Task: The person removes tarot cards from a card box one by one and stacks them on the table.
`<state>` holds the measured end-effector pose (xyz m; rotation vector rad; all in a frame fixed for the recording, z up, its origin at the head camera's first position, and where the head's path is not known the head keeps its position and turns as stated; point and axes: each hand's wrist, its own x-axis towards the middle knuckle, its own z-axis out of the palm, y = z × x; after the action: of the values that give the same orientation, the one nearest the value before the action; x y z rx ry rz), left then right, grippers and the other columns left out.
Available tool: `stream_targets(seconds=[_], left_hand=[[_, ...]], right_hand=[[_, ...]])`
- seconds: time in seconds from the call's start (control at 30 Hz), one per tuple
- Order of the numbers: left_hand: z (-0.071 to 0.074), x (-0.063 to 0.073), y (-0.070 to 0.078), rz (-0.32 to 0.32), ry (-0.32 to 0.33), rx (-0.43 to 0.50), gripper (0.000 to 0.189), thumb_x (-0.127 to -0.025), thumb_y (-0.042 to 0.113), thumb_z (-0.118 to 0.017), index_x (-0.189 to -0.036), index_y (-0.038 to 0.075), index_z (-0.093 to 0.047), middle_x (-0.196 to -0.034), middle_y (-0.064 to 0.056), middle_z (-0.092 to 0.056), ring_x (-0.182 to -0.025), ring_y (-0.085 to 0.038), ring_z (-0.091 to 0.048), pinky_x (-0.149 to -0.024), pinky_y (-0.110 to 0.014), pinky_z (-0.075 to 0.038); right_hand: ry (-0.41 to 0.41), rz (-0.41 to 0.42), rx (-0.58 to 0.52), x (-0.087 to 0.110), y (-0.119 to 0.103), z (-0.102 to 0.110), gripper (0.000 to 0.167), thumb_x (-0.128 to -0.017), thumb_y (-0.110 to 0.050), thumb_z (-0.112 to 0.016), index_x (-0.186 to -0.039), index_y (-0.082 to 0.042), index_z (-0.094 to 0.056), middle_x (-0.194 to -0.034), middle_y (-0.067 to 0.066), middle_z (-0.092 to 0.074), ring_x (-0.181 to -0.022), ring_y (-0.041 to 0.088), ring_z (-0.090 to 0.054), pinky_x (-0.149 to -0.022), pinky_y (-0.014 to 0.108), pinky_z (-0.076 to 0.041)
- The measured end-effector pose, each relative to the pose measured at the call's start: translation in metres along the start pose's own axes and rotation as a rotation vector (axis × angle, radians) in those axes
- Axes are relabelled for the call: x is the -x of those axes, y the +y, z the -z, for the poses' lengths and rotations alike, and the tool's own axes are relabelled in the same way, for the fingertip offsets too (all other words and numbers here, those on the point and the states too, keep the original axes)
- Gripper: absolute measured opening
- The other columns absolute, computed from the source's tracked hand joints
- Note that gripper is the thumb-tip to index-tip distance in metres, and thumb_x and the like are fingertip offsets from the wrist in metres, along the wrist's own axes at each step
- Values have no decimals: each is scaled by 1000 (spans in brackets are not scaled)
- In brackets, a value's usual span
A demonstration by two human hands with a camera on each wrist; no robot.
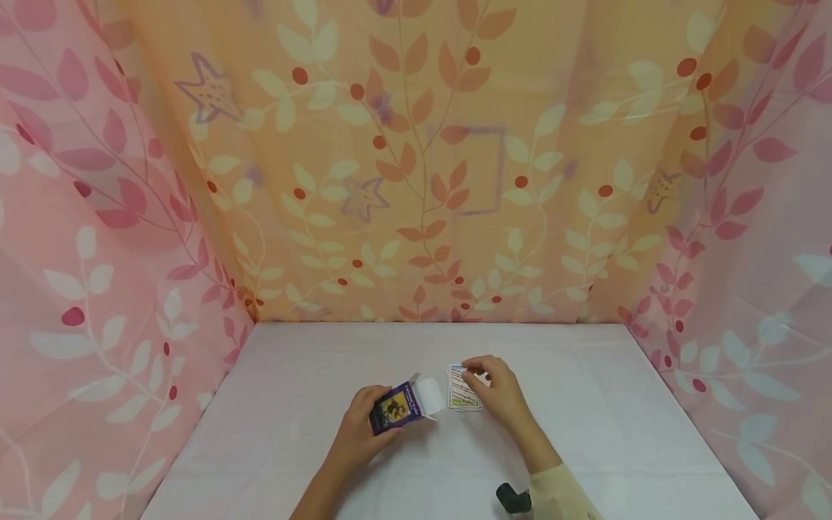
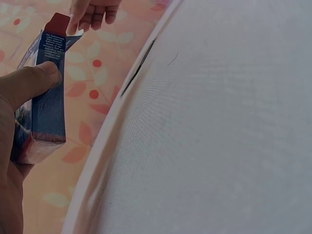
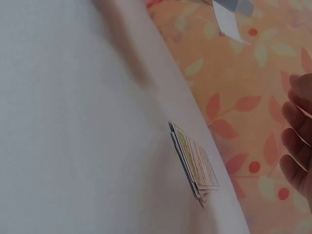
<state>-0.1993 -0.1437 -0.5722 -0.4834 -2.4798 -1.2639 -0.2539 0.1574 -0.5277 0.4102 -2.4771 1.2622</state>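
My left hand [image 1: 354, 433] grips a dark blue and purple card box [image 1: 393, 410] with a yellow picture on its front. The box's white lid flap [image 1: 430, 396] stands open toward the right. In the left wrist view the thumb [image 2: 36, 80] presses along the narrow printed side of the box [image 2: 48, 109]. Just right of the flap, a slightly uneven stack of cards [image 1: 458, 393] lies on the table. Over its right edge hovers my right hand [image 1: 503, 396]. The right wrist view has its loosely bent fingers [image 3: 295, 141] apart from the card stack [image 3: 195, 163], holding nothing.
A white cloth covers the table [image 1: 292, 383]. Leaf-patterned curtains enclose it at the back [image 1: 416, 274], left [image 1: 117, 289] and right [image 1: 734, 289]. A small black object [image 1: 513, 498] sits beside the right sleeve [image 1: 562, 491] near the front.
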Motion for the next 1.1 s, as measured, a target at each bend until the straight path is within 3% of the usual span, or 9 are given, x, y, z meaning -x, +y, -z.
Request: stream_targets(seconds=[0.13,0.37,0.6,0.9,1.1], left_hand=[[0,1,-1,-14,2,-11,79,-72,22,-95,-140,19,-56,-137,10,-54,-123,-11,-55,-105,-45,-52],[0,2,-1,-38,3,-39,80,-72,25,-96,-141,18,-55,-138,6,-55,-123,-14,-57,-103,-45,-53],[0,0,0,-42,6,-36,82,-70,25,-96,-141,25,-54,-138,9,-55,-123,-13,-56,-103,-45,-53],[0,0,0,-29,-2,-30,81,-71,22,-96,-141,18,-56,-138,8,-54,-124,-12,-55,-104,-46,-52],[-1,0,0,-32,-2,-43,80,-71,25,-96,-141,17,-56,-139,6,-55,-123,-13,-56,-104,-46,-52]], right_hand=[[15,42,-28,6,-9,-2,16,-91,-16,-78,-107,-17,-75,-99,-8,-69,-94,14,-59,-81,48,-53],[18,70,-29,14,-18,-6,17,-90,-16,-79,-107,-19,-76,-97,-12,-68,-94,10,-58,-78,39,-51],[0,82,-51,19,-27,-8,18,-91,-20,-79,-108,-21,-76,-100,-14,-69,-97,10,-59,-78,32,-50],[-8,168,-46,22,-34,-15,17,-90,-20,-79,-107,-21,-75,-98,-15,-69,-100,9,-59,-85,32,-52],[-39,138,-18,26,-37,-20,14,-92,-22,-78,-106,-23,-74,-97,-18,-68,-99,5,-58,-86,33,-53]])
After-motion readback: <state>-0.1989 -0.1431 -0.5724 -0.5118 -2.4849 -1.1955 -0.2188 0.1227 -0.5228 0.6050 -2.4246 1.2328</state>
